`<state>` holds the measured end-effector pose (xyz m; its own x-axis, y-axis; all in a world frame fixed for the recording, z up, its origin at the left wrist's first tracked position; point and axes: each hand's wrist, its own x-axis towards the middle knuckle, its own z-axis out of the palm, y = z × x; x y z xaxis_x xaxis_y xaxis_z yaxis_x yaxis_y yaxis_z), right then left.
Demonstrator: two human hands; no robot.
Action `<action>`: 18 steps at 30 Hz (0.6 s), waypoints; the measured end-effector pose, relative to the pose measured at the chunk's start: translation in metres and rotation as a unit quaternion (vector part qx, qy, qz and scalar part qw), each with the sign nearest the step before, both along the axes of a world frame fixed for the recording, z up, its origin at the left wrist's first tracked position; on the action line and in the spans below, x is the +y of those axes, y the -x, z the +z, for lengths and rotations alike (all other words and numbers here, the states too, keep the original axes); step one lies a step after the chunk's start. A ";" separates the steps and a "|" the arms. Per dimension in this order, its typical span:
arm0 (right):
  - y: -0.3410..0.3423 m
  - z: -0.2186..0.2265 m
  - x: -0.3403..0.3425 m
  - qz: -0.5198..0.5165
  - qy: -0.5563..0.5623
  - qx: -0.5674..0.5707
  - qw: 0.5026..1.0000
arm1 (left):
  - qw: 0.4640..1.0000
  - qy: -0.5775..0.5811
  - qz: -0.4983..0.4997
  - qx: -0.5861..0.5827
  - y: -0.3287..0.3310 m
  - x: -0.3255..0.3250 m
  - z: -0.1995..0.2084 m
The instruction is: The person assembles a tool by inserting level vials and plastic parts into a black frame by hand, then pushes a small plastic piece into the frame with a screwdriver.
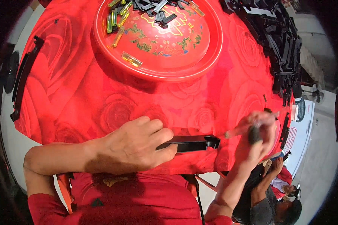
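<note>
My left hand (133,144) is closed around one end of a long black plastic strip (191,144) with a channel-like shape. The strip lies level near the table's front edge, its left end hidden in my fingers. To the right of its free end, my right hand (264,131) is raised and smeared by motion. A short dark rounded object (254,135) shows in it, too blurred for me to tell its kind. The right hand is apart from the strip.
A red patterned tray (157,78) holds small yellow-clear pieces (131,59) and small black pieces (161,17). Black plastic strips are heaped (281,41) along the right edge. Another black strip (26,77) lies at the left edge. Other people (274,195) sit at lower right.
</note>
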<state>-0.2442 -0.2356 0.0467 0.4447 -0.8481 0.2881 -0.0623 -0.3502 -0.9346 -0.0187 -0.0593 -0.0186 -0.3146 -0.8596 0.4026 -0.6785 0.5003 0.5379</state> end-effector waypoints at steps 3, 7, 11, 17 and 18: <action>-0.001 -0.017 0.043 0.034 -0.011 0.017 0.999 | 1.000 -0.001 0.000 -0.003 -0.001 0.001 0.000; 0.010 -0.025 0.060 0.070 -0.018 0.004 0.997 | 1.000 0.004 0.010 0.013 0.001 0.001 0.001; 0.015 -0.015 0.064 0.104 -0.045 -0.068 0.991 | 1.000 0.003 0.012 0.016 0.001 0.002 0.000; 0.010 -0.032 0.064 0.096 -0.014 0.034 0.995 | 0.998 0.025 0.008 0.055 0.000 -0.002 -0.006; 0.010 -0.032 0.062 0.112 0.017 0.050 0.992 | 0.998 0.023 0.004 0.050 0.000 -0.003 -0.006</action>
<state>-0.2540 -0.1734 0.0143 0.6492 -0.7150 0.2595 -0.0704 -0.3961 -0.9155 -0.0186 -0.0621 -0.0244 -0.2638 -0.8416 0.4713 -0.6273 0.5209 0.5790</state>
